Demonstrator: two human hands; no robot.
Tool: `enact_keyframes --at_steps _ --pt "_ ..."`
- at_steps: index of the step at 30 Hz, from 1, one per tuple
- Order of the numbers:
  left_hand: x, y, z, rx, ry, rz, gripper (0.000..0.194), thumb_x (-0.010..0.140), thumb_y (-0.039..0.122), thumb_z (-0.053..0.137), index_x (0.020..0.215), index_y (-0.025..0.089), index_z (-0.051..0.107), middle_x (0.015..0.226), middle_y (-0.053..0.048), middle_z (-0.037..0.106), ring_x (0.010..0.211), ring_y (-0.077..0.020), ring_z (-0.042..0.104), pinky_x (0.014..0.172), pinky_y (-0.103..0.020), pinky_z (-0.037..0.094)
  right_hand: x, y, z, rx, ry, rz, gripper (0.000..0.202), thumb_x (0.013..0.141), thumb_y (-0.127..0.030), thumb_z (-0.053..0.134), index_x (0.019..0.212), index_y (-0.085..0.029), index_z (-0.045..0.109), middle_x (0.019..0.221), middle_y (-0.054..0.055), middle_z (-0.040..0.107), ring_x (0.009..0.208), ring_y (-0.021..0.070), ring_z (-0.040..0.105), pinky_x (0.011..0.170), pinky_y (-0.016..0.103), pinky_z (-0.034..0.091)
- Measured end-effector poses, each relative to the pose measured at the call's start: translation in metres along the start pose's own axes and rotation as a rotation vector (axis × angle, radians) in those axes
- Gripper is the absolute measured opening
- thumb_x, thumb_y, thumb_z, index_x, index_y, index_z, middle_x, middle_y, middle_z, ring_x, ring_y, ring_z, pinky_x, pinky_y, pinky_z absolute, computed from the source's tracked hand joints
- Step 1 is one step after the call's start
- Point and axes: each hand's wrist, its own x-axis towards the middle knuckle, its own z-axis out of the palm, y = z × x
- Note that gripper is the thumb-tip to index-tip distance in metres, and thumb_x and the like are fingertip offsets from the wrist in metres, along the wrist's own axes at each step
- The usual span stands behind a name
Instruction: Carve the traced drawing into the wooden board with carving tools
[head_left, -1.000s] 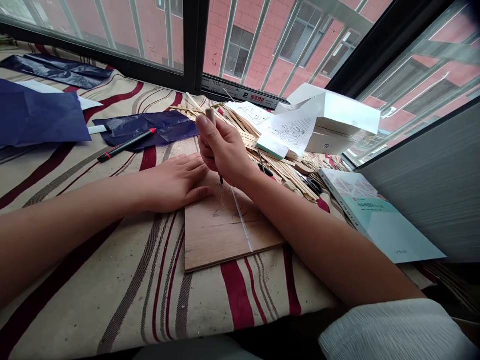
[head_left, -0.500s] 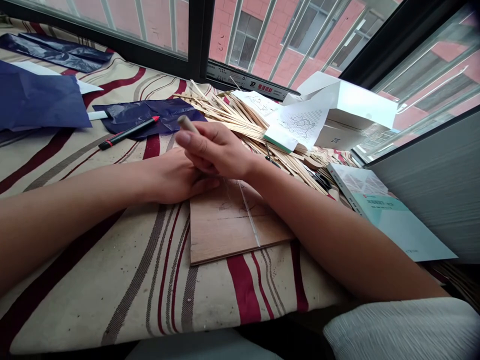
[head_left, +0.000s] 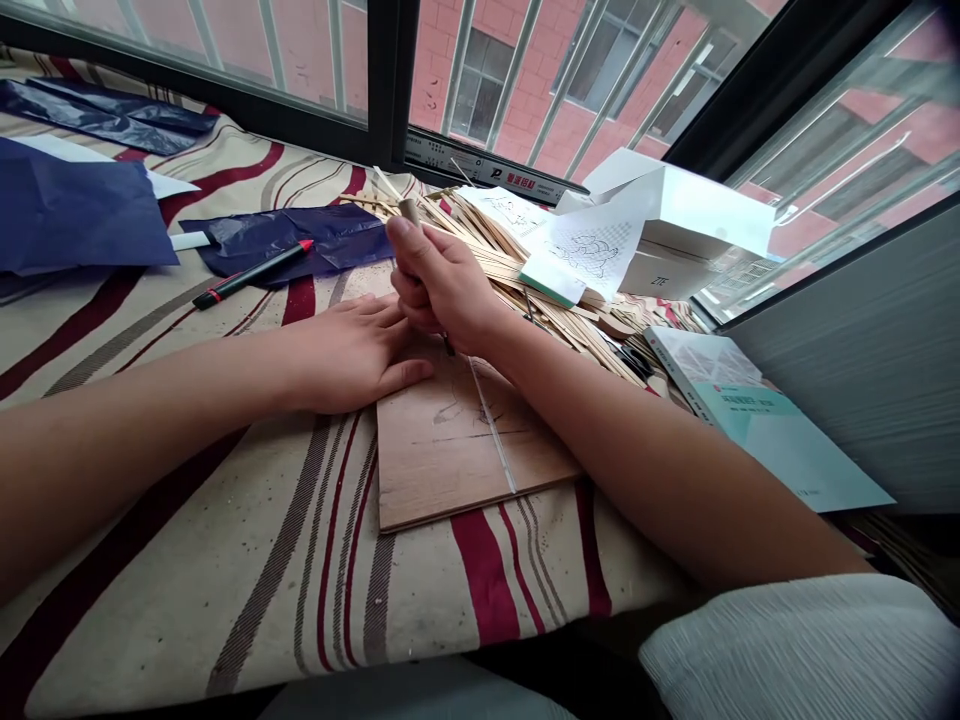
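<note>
A thin wooden board [head_left: 427,460] with dark drawn lines and a pale strip across it lies on the striped cloth. My right hand [head_left: 442,280] is wrapped round a carving tool [head_left: 409,210] with a round wooden handle, held upright over the far part of the board. A bit of dark metal shows below the fist; where its tip meets the wood is hidden. My left hand [head_left: 352,350] lies flat, fingers stretched out and thumb over the board's left edge, close beside the right fist.
Behind the hands lie several thin wooden strips [head_left: 487,240], drawn paper sheets [head_left: 589,245] and a white box [head_left: 690,220]. A black marker [head_left: 255,275] and dark blue sheets [head_left: 75,205] are at left. Scissors [head_left: 634,360] and a book [head_left: 750,400] are at right.
My right hand has turned the carving tool more upright and shifted slightly right, apart from the left hand's back. My left fingers now show stretched out flat.
</note>
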Motion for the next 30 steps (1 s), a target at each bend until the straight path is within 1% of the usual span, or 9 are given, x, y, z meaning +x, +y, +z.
enact_keyframes --at_steps 2,4,7,10,13,15,19,25,30 --pt "0.0 0.001 -0.002 -0.016 0.004 0.035 0.066 0.105 0.058 0.03 0.154 0.019 0.054 0.167 -0.01 0.05 0.157 -0.0325 0.04 0.132 -0.047 0.023 -0.005 -0.002 -0.005 0.036 -0.195 0.004 0.049 0.11 -0.044 0.055 0.071 -0.023 0.036 0.052 -0.011 0.029 0.042 0.0043 0.018 0.039 0.017 0.016" --pt "0.0 0.001 -0.003 -0.031 0.013 0.062 0.066 0.106 0.057 0.03 0.155 0.02 0.053 0.17 -0.009 0.046 0.158 -0.0314 0.038 0.133 -0.046 0.021 -0.011 -0.002 -0.009 0.081 -0.28 0.064 0.051 0.109 -0.05 0.054 0.07 -0.023 0.035 0.054 -0.011 0.025 0.042 0.0045 0.014 0.039 0.017 0.015" --pt "0.001 0.0 -0.002 -0.039 0.015 0.069 0.069 0.105 0.061 0.029 0.154 0.019 0.053 0.172 -0.01 0.043 0.159 -0.0314 0.036 0.134 -0.045 0.019 -0.017 -0.002 -0.013 0.135 -0.186 0.096 0.054 0.107 -0.057 0.054 0.07 -0.023 0.033 0.054 -0.011 0.023 0.043 0.0049 0.011 0.038 0.016 0.013" --pt "0.001 -0.001 -0.001 -0.006 -0.003 0.023 0.076 0.104 0.064 0.029 0.155 0.012 0.05 0.173 -0.016 0.039 0.161 -0.0332 0.034 0.133 -0.045 0.021 -0.017 -0.007 -0.013 0.156 0.024 0.03 0.058 0.104 -0.062 0.058 0.071 -0.024 0.03 0.054 -0.011 0.022 0.043 0.0055 0.013 0.037 0.016 0.015" --pt "0.0 -0.001 -0.001 0.029 -0.024 -0.017 0.083 0.104 0.065 0.025 0.162 0.007 0.041 0.175 -0.019 0.034 0.163 -0.0345 0.029 0.133 -0.047 0.02 -0.012 -0.014 -0.011 0.148 0.126 -0.035 0.061 0.099 -0.067 0.062 0.07 -0.024 0.029 0.055 -0.011 0.023 0.043 0.0058 0.015 0.037 0.017 0.016" --pt "-0.001 -0.001 -0.001 0.029 -0.022 -0.011 0.082 0.105 0.065 0.024 0.161 0.007 0.042 0.174 -0.019 0.036 0.163 -0.034 0.03 0.134 -0.046 0.019 -0.009 -0.015 -0.007 0.133 0.136 -0.061 0.061 0.098 -0.065 0.066 0.07 -0.025 0.029 0.055 -0.01 0.024 0.044 0.0056 0.015 0.037 0.017 0.015" --pt "-0.001 -0.002 -0.001 -0.009 0.001 0.028 0.073 0.105 0.063 0.029 0.148 0.011 0.056 0.168 -0.017 0.046 0.158 -0.0339 0.038 0.133 -0.045 0.021 -0.01 -0.011 0.003 0.077 0.101 -0.027 0.053 0.1 -0.054 0.068 0.072 -0.025 0.034 0.058 -0.009 0.027 0.046 0.0061 0.021 0.038 0.016 0.02" --pt "0.001 -0.003 0.0 -0.053 0.023 0.066 0.065 0.103 0.056 0.036 0.147 0.012 0.055 0.167 -0.016 0.048 0.157 -0.0342 0.039 0.133 -0.044 0.021 -0.012 -0.006 0.005 0.039 0.031 -0.059 0.047 0.109 -0.036 0.057 0.069 -0.022 0.038 0.058 -0.008 0.027 0.047 0.0052 0.026 0.04 0.012 0.023" --pt "0.0 -0.001 -0.002 -0.083 0.034 0.082 0.061 0.102 0.054 0.039 0.147 0.016 0.057 0.164 -0.014 0.052 0.153 -0.036 0.045 0.131 -0.048 0.027 -0.014 -0.007 0.005 -0.001 -0.018 -0.018 0.046 0.101 -0.036 0.071 0.07 -0.022 0.039 0.059 -0.008 0.032 0.049 0.0048 0.034 0.039 0.01 0.026"
